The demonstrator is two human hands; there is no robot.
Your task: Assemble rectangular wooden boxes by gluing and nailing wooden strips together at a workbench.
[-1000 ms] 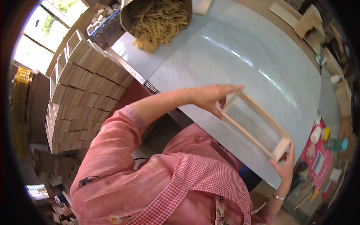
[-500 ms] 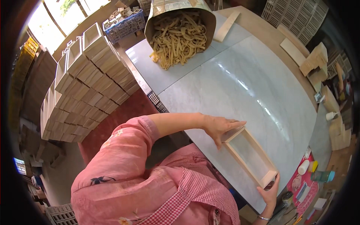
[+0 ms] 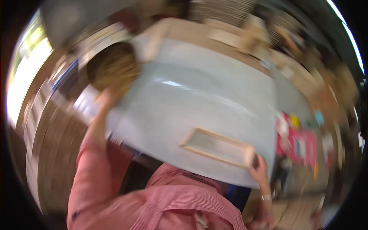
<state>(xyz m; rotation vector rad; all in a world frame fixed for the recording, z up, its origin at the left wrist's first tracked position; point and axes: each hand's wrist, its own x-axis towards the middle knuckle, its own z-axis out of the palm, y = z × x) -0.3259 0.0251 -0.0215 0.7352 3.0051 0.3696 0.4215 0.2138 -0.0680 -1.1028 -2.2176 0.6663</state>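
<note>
A narrow rectangular wooden frame (image 3: 218, 158) lies on the pale tabletop (image 3: 191, 103), near its front edge. Around its right end, my right hand (image 3: 260, 169) is closed, with the fingers partly hidden behind the wood. At the far left, an open-mouthed bag (image 3: 86, 57) lies on its side, holding a heap of tan, flat, looped bands (image 3: 120, 71). My left hand (image 3: 109, 97) reaches to the lower lip of that bag, right at the bands. Motion smears its fingers, so whether it grips any bands does not show.
Stacked wooden boxes (image 3: 57, 142) rise left of the table. A blue crate (image 3: 65, 74) stands beside the bag. Along the back lie wooden pieces (image 3: 226, 37). To the right, a pink cloth (image 3: 304, 147) carries small items, including something yellow (image 3: 294, 121).
My left hand has let go of the frame's left end and moved left to the bag. The right hand stays on the frame. The whole view has swung and blurred.
</note>
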